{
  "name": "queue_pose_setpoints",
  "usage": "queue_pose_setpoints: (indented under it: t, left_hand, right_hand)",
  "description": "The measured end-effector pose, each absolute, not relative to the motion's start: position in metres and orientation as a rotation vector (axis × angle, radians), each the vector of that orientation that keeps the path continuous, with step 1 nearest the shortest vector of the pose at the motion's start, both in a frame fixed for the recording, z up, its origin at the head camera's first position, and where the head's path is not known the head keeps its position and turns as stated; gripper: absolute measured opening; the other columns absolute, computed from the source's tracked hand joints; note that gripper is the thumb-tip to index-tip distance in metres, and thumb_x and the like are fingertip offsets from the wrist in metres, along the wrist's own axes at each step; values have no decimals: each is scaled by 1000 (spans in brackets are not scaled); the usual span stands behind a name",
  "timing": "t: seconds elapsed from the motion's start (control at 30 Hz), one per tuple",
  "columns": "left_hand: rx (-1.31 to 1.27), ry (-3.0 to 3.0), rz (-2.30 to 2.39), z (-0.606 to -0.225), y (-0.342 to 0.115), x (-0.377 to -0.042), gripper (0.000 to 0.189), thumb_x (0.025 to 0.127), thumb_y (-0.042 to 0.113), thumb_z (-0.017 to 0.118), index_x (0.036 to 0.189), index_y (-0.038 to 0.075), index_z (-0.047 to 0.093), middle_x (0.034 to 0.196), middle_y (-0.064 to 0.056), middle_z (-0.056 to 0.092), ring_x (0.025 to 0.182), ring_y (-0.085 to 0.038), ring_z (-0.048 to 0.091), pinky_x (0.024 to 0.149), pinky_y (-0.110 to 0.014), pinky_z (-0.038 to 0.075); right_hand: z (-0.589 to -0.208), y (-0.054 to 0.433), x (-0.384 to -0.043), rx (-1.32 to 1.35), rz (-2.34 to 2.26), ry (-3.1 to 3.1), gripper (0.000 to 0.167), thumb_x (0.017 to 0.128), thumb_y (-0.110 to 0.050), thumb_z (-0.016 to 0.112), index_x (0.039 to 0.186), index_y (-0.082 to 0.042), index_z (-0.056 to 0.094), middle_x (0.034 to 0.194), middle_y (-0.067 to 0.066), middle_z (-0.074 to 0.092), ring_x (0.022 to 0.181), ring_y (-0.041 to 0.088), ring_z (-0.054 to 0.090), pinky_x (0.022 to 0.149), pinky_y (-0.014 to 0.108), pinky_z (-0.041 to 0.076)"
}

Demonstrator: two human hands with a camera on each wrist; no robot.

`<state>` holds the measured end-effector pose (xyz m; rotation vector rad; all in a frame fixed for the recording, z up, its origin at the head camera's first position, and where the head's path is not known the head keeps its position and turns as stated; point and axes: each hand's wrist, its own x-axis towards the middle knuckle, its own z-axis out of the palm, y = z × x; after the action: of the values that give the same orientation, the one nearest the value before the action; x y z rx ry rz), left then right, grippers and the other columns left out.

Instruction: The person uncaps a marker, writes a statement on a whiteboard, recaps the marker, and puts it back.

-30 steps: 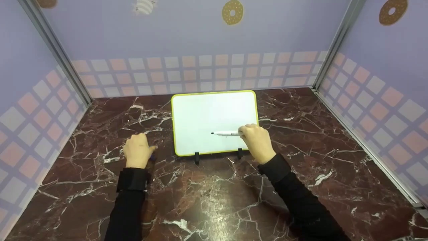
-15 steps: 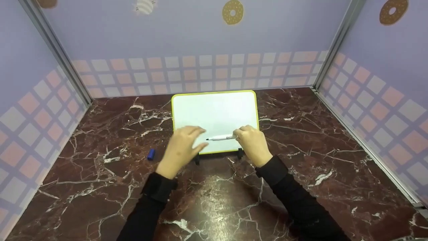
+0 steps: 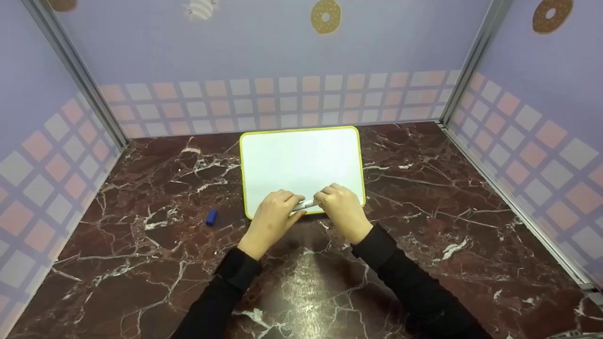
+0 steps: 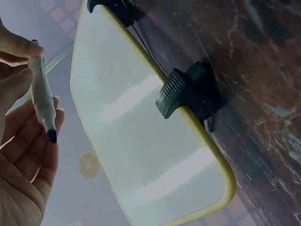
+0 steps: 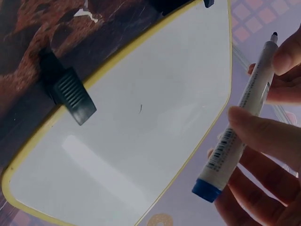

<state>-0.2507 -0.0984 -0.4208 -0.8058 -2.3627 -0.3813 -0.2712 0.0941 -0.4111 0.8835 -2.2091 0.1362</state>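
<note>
A white marker (image 3: 307, 204) with a bare dark nib lies between both hands, in front of the lower part of the yellow-framed whiteboard (image 3: 301, 160). My left hand (image 3: 269, 216) pinches it near the nib. The right hand (image 3: 343, 207) grips its other end, where the blue end plug (image 5: 207, 189) shows in the right wrist view. Blue also shows at the nib (image 4: 51, 135) in the left wrist view. Left of the board, a blue marker cap (image 3: 211, 217) lies on the table. A short dark stroke (image 5: 140, 108) marks the board's white face.
Black clip feet (image 4: 174, 92) hold the board's lower edge, tilted up on the dark red marbled table (image 3: 150, 263). Patterned purple walls (image 3: 273, 52) close in the back and both sides.
My left hand has come from beside the blue cap to the marker and now pinches it. The right hand has lowered slightly and moved left with the marker. The cap stays on the table.
</note>
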Motion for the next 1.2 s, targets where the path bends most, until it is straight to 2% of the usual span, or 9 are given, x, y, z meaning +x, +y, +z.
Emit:
queue_pose_setpoints:
  t: [0.2,0.47,0.6,0.8,0.9,1.0,1.13,1.2]
  left_hand:
    - [-805,-2376,-408,-423,-97,-251,16,85,16,77,98,7,74,89,-3,72,81,-19,65,74,-32,54]
    - [-819,-2372,-463,-422,-99,-252,17,85,15,76,99,4,73,89,-6,72,80,-22,66,75,-35,55]
    - [-806,-2358,-496,-423,-101,-254,18,86,15,75,99,4,73,89,-7,72,81,-24,66,77,-36,55]
    - [-759,-2345,-522,-423,-103,-255,18,87,15,74,100,3,73,90,-8,72,83,-25,68,79,-37,57]
    - [-729,-2336,-532,-422,-102,-255,18,88,15,74,101,3,73,91,-8,73,83,-24,68,80,-37,57]
    - [-701,-2322,-567,-421,-101,-254,19,88,16,73,102,3,73,92,-8,72,84,-24,68,81,-37,56]
    - [-681,-2290,-625,-421,-100,-253,19,89,16,72,103,4,73,93,-8,72,85,-23,68,81,-38,56]
    - [-681,-2277,-637,-421,-99,-253,19,89,16,72,104,4,72,94,-8,72,85,-23,68,81,-38,56]
  right_hand:
    - [-412,93,-270,909,125,-2186,11,75,-16,83,80,-11,75,77,-1,72,69,15,64,64,22,56]
    - [-409,96,-273,930,264,-2229,10,77,-11,82,84,-7,76,82,2,74,76,18,66,70,26,58]
    - [-406,102,-276,926,330,-2263,27,74,-12,86,97,-7,75,92,4,74,87,21,67,79,32,58]
    - [-407,115,-286,880,574,-2309,55,79,-31,84,124,-6,66,113,11,67,101,27,63,87,40,57]
    - [-411,119,-293,857,805,-2314,63,82,-34,82,132,-4,60,117,18,63,99,30,62,81,43,58]
    - [-416,119,-298,827,1093,-2317,63,83,-28,81,135,-1,57,116,22,63,93,31,64,74,46,59]
    - [-423,116,-301,773,1469,-2333,55,86,-20,79,133,1,59,113,19,65,87,28,67,70,42,61]
    - [-427,114,-302,770,1657,-2327,49,88,-15,76,132,1,60,110,14,67,85,22,68,72,40,60]
